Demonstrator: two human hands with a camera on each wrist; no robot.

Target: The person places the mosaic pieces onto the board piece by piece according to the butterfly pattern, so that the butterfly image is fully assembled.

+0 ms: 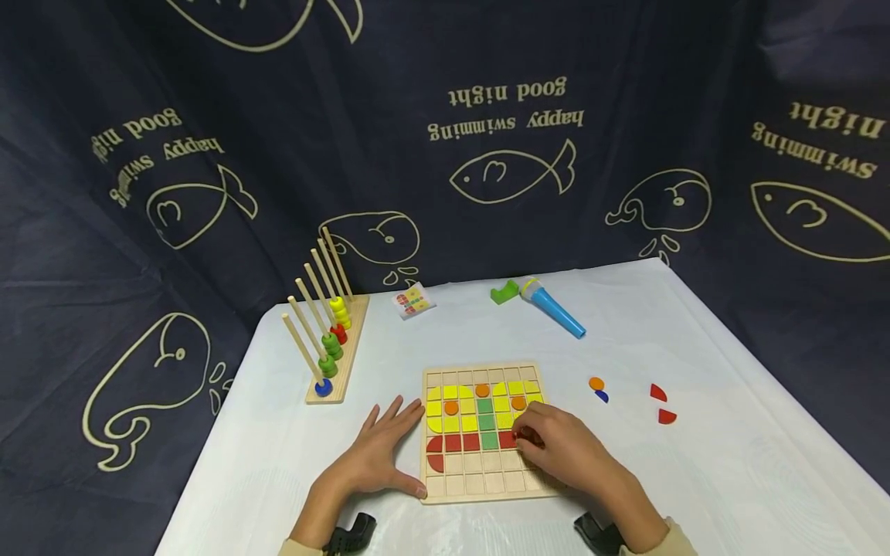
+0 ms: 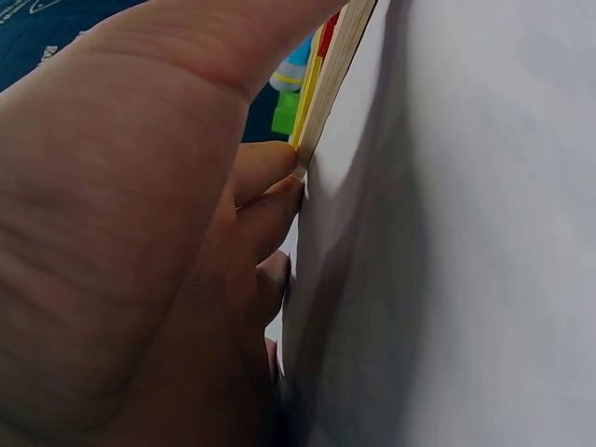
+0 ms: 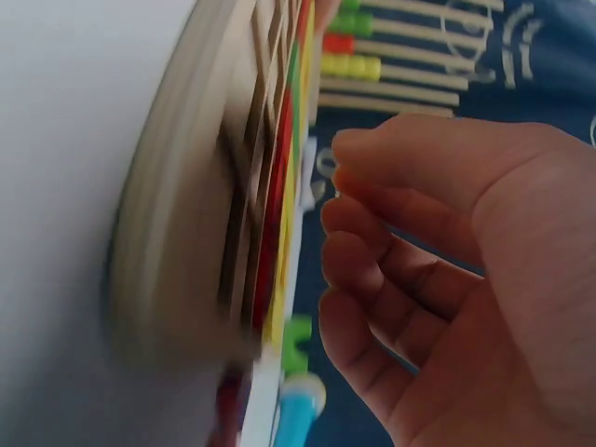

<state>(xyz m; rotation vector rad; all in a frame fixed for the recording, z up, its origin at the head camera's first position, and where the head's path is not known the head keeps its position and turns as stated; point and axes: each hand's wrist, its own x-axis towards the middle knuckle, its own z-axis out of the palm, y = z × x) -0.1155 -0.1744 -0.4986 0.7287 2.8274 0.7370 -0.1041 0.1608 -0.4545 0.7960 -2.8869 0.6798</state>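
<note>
A wooden grid board (image 1: 475, 485) lies on the table, with yellow, orange, green and red tiles set in it. My left hand (image 1: 375, 452) lies spread along the board's left side, thumb at the near corner and fingertips by the far part of that edge. In the left wrist view, fingers (image 2: 265, 168) meet the wooden rim. My right hand (image 1: 559, 444) is over the board's right part, thumb and fingers curled together at the red row. Red shows at its fingertips, a small red tile (image 1: 515, 435) mostly hidden by the hand. The right wrist view shows curled fingertips (image 3: 349, 256) above the board.
Right of the board lie an orange disc (image 1: 596, 383), a blue piece (image 1: 602, 396) and two red quarter-circles (image 1: 667, 417). Behind are a blue toy microphone (image 1: 556, 311), a green block (image 1: 504, 292) and a picture card (image 1: 414, 301). A peg stand with beads (image 1: 356, 328) stands left.
</note>
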